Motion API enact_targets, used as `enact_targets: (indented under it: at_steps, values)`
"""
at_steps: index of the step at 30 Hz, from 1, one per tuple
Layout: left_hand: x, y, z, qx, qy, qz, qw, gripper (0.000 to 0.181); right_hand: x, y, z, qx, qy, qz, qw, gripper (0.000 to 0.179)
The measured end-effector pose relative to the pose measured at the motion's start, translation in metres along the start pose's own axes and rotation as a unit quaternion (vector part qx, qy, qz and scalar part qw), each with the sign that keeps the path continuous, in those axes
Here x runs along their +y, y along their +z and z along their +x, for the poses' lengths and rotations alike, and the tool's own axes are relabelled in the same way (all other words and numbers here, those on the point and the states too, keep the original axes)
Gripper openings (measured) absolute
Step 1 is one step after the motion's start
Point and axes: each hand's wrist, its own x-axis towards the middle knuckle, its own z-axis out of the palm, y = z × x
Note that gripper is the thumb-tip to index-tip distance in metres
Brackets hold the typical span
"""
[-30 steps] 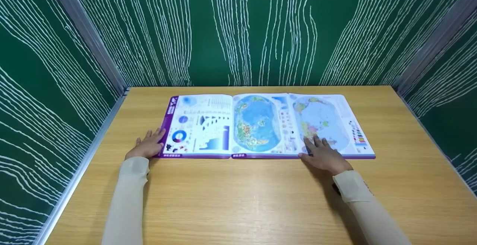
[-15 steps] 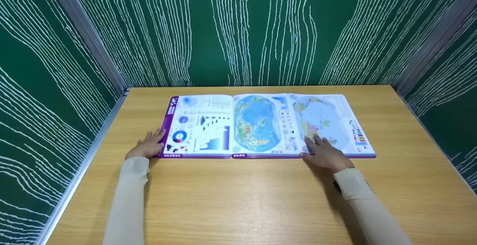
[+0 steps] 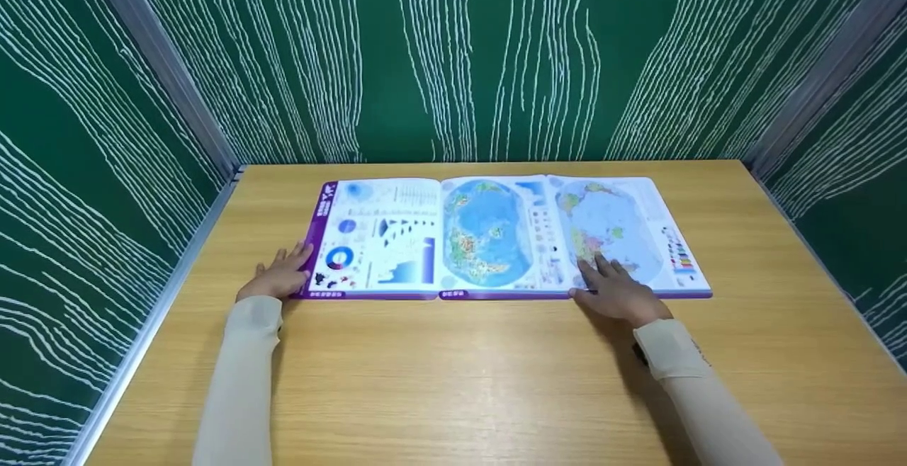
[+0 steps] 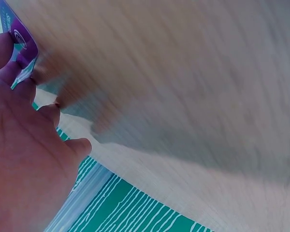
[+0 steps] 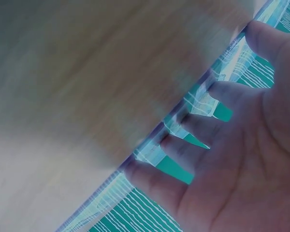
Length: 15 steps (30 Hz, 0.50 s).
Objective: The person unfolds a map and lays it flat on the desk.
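Observation:
A fold-out map (image 3: 496,232) in three panels lies spread across the table, with a purple strip down its left side and along its near edge. Two panels bear world maps; the left one carries charts and small pictures. My left hand (image 3: 278,276) touches the purple left margin near the near corner, fingers spread. In the left wrist view that purple corner (image 4: 25,44) shows beside the thumb and fingers. On the right panel rests my right hand (image 3: 618,296), fingers spread over its lower part. The right wrist view shows those fingertips along the map's edge (image 5: 147,151).
The wooden table (image 3: 453,374) extends in front of the map and to both sides. Green walls (image 3: 489,62) with white wavy lines stand behind and at both sides, joined by grey corner posts (image 3: 166,62).

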Motion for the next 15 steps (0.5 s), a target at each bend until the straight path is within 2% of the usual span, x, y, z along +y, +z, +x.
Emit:
enact_targets:
  at_steps: [8,15]
  values:
    - [0.0024,-0.0006,0.0014,0.007,-0.004,0.029,0.9995,0.064,-0.0024,-0.0057,0.0023,-0.01,0.027,0.008,0.9995,0.077]
    - [0.0023,0.0013,-0.0002,0.014,-0.016,0.023,0.9995,0.064,-0.0044,-0.0086,0.0027,-0.016,0.061,0.033,0.9975,0.078]
